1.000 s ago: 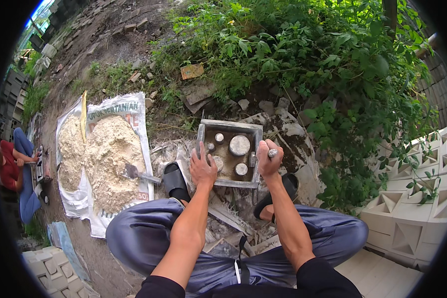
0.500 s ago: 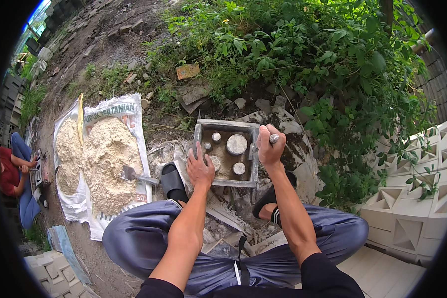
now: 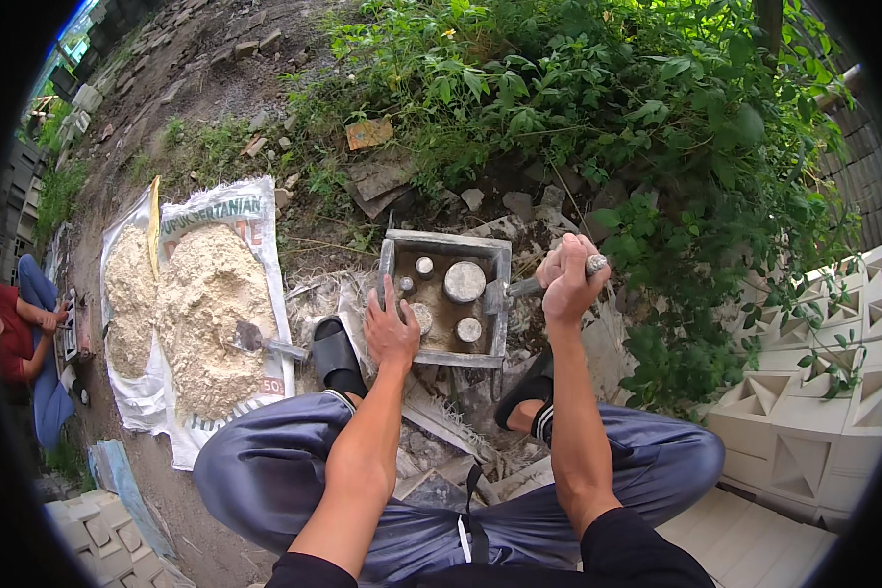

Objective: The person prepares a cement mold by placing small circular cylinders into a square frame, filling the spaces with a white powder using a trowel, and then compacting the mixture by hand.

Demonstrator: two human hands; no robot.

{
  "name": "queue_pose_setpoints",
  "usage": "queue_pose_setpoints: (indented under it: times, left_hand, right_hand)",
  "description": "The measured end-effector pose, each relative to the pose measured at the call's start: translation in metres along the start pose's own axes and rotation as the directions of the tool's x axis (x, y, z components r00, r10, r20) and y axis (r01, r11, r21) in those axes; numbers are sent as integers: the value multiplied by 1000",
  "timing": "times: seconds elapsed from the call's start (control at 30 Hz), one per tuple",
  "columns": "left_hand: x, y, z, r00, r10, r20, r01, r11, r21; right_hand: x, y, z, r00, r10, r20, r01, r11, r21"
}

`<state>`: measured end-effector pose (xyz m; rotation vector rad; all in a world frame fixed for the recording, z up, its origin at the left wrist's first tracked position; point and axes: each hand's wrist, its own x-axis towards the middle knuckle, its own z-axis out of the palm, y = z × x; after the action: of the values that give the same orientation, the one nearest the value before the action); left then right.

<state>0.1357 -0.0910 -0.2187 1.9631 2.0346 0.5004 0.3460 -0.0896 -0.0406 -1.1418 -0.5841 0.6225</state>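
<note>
Your right hand (image 3: pixel 570 277) is fisted tight around a grey metal rod (image 3: pixel 549 281) at the right rim of the square grey metal mould (image 3: pixel 448 295). Left hand (image 3: pixel 390 328) lies open-palmed inside its near-left corner. Sandalled feet flank it; sand-covered white sack (image 3: pixel 198 309) lies left.

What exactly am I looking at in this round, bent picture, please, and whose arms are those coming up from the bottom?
The picture comes from a wide fisheye camera worn on a person's head, looking down, so straight edges curve near the rim. The arms are that person's own; they squat on the ground outdoors. Between their feet sits a square grey mould with round pegs standing inside. The left hand rests on the mould's near left edge. The right hand grips a metal rod at the mould's right wall. To the left, a white sack lies spread with heaps of pale sandy mix and a trowel. Another person sits at the far left.
</note>
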Motion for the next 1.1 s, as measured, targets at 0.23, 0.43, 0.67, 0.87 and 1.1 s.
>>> queue_pose_setpoints:
  times: [0.23,0.43,0.67,0.87,1.1]
  left_hand:
    - [-1,5,3,998,-21,66,20,1000,9]
    - [2,5,-3,1000,11,23,-10,1000,-4]
    - [2,6,2,1000,0,22,0,1000,-6]
    - [1,5,-1,1000,7,7,-7,1000,7]
    - [-1,0,4,999,-25,45,24,1000,16]
  right_hand:
    - [-12,66,-35,998,55,-40,-56,998,-6]
    - [-16,-13,-2,999,42,-34,-45,996,-80]
    - [-46,65,-25,986,-1,165,45,963,-264]
    - [-27,-4,-9,998,58,-21,-59,995,-78]
    - [-49,46,-23,987,154,42,-147,981,-128]
